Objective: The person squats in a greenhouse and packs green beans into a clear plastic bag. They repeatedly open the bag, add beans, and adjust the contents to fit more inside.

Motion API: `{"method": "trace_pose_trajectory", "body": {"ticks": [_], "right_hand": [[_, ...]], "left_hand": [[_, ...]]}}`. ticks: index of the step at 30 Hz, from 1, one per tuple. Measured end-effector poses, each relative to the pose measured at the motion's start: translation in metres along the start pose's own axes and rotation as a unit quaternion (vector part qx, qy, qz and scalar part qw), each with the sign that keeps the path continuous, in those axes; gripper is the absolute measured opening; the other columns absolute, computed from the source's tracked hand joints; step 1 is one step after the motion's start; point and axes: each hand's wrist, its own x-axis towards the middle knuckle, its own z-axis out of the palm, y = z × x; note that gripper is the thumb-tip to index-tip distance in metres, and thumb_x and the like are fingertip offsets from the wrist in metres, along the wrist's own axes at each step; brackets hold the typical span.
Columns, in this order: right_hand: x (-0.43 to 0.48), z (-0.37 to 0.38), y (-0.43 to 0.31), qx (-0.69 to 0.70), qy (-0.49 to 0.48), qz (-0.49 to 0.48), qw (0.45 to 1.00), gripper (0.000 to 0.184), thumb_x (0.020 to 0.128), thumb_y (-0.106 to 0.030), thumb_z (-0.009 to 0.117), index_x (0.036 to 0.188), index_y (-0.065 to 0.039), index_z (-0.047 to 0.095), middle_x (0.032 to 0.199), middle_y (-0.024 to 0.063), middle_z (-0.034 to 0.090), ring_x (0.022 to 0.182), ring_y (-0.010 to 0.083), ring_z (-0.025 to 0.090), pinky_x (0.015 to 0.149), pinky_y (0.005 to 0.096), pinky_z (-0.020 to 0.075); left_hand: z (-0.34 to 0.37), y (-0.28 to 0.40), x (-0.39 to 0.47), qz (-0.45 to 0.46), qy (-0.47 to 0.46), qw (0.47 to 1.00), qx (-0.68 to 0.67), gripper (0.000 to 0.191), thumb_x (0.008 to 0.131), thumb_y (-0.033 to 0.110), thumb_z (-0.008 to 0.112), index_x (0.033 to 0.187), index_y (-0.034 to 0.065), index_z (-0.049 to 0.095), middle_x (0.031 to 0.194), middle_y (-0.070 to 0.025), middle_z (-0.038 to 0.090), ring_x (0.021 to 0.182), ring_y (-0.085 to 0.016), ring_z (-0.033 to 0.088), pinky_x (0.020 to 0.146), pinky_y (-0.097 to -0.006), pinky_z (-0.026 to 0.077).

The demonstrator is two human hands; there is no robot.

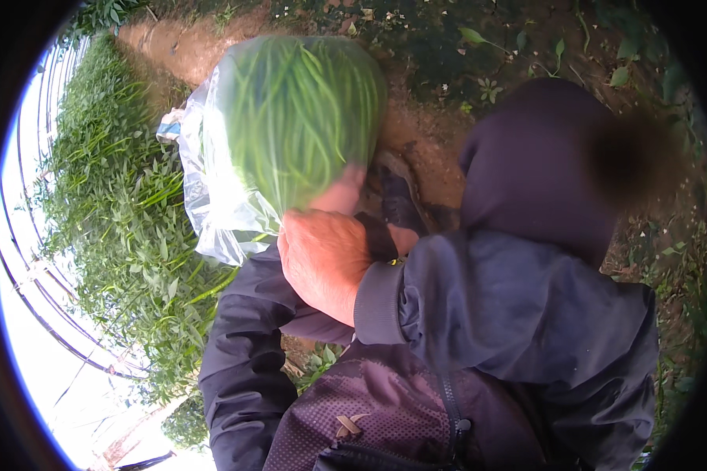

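Observation:
A clear plastic bag (212, 171), packed with long green chili peppers (294, 112), stands upright in front of me. My right hand (324, 259) is closed in a fist around gathered plastic at the bag's near edge. Skin that appears to be part of my left hand (343, 191) shows, blurred, against the near lower side of the peppers. My right hand hides most of it, so its fingers and grip cannot be made out. Loose crumpled plastic hangs off the bag's left side.
Dense pepper plants (135, 224) bearing green pods grow in a row on the left. Bare brown soil (171, 47) runs beyond the bag. A dark shoe (397, 197) is beside the bag, and my bent knee (536, 159) rises at right. A small printed wrapper (169, 126) lies behind the bag.

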Motion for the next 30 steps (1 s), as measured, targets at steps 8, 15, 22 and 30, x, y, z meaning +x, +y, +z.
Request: {"method": "trace_pose_trajectory", "body": {"ticks": [8,15,22,30], "right_hand": [[0.009,-0.013,0.008,0.009,0.003,-0.043,0.999,0.031,0.098,-0.023,0.054,0.080,0.000,0.061,0.078,0.0265,0.066,0.077,0.0489,0.064,0.072,0.0581,0.0490],[0.020,-0.032,0.018,-0.083,-0.013,-0.047,0.995,0.036,0.097,-0.033,0.053,0.088,0.000,0.065,0.089,0.0288,0.068,0.088,0.0491,0.066,0.078,0.0566,0.0508],[0.061,-0.040,0.006,-0.208,0.067,-0.137,0.966,0.051,0.091,-0.031,0.065,0.123,0.008,0.054,0.099,0.0221,0.070,0.094,0.0398,0.069,0.086,0.0453,0.0535],[0.081,-0.071,-0.015,-0.035,-0.065,-0.031,0.997,0.041,0.104,-0.044,0.054,0.096,-0.006,0.067,0.082,-0.0002,0.065,0.075,0.0084,0.062,0.072,0.0242,0.0492]], "left_hand": [[-0.011,-0.028,-0.028,0.138,0.068,0.971,-0.181,0.039,0.093,0.007,0.060,0.132,0.0105,0.055,0.127,-0.0135,0.062,0.115,-0.032,0.065,0.095,-0.0416,0.052],[-0.065,-0.080,-0.109,0.297,0.193,0.886,-0.298,0.030,0.092,0.006,0.067,0.121,-0.0011,0.066,0.106,-0.0239,0.071,0.098,-0.038,0.070,0.083,-0.0432,0.055],[-0.098,-0.128,-0.143,0.141,0.560,0.740,-0.344,0.044,0.100,0.010,0.064,0.142,0.0027,0.056,0.133,-0.0167,0.065,0.115,-0.024,0.067,0.096,-0.0339,0.058],[-0.065,-0.087,-0.171,0.140,0.478,0.803,-0.328,0.025,0.101,0.018,0.065,0.116,-0.0023,0.067,0.097,-0.0089,0.073,0.088,-0.017,0.072,0.076,-0.0290,0.057]]}}
